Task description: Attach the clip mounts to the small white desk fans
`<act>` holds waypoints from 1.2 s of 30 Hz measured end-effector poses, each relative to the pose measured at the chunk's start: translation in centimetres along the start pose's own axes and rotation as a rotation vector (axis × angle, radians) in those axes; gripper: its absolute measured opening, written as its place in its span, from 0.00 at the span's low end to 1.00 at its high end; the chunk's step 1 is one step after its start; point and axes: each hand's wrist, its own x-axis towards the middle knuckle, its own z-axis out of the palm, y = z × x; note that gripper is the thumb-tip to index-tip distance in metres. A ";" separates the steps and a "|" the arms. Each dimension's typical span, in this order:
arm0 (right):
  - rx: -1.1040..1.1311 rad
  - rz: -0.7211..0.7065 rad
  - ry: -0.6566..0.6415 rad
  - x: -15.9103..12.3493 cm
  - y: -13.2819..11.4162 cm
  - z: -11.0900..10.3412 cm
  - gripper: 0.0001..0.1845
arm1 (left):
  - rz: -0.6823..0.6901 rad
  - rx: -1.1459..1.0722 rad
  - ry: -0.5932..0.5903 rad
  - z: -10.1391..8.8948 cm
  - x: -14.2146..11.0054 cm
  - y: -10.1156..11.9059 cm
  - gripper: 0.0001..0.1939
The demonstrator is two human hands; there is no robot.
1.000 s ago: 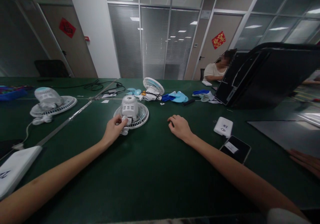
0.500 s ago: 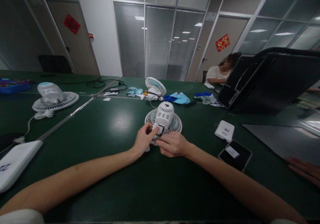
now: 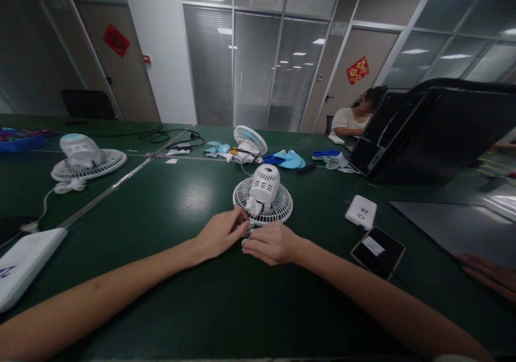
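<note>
A white fan (image 3: 264,187) lies face down on the green table, its round slotted grille against the top and its motor housing upward. A white bracket-like part (image 3: 253,206) sits at the near side of the housing. Just in front of the grille, my left hand (image 3: 221,232) has its fingers bent together near the grille's edge. Beside it, my right hand (image 3: 274,242) is closed in a pinch. A small pale piece (image 3: 249,232) shows between the fingertips of both hands; its kind is hidden by the fingers.
Another fan (image 3: 86,157) lies face down at left. Behind are a tilted fan (image 3: 250,141), blue fan blades (image 3: 291,159) and black cables (image 3: 161,133). A white power bank (image 3: 362,211), a dark device (image 3: 378,252) and a large black case (image 3: 439,130) stand right. A person (image 3: 350,120) sits beyond.
Both hands have drawn back from the white part on the fan's housing, toward me and lower. The left hand has let go of that part. The fan stays put.
</note>
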 end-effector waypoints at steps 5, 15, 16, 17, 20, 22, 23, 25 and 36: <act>0.147 0.297 0.388 -1.6 0.9 0.6 0.05 | 0.095 0.046 -0.103 -0.6 -1.2 0.2 0.18; 0.335 0.955 0.702 -1.9 2.8 1.8 0.10 | -0.287 -0.501 0.023 0.4 -1.2 1.0 0.19; 0.360 0.957 0.698 -1.8 2.9 1.9 0.10 | -0.307 -0.554 0.024 0.7 -1.1 0.9 0.19; 0.384 0.956 0.687 -1.8 3.0 1.8 0.10 | -0.324 -0.595 0.028 0.9 -0.9 0.9 0.19; 0.423 0.944 0.652 -1.7 3.0 1.8 0.10 | -0.337 -0.646 0.050 1.3 -0.5 0.7 0.19; 0.415 0.939 0.632 -1.7 2.9 1.8 0.10 | -0.321 -0.648 0.065 1.4 -0.3 0.8 0.18; 0.404 0.938 0.623 -1.8 2.9 1.8 0.10 | -0.316 -0.647 0.075 1.3 -0.3 0.9 0.18; 0.376 0.931 0.603 -1.9 2.8 1.8 0.11 | -0.318 -0.640 0.083 1.2 -0.2 1.1 0.18; 0.231 0.819 0.468 -1.8 2.4 1.8 0.10 | -0.362 -0.583 0.167 1.7 1.4 -0.4 0.21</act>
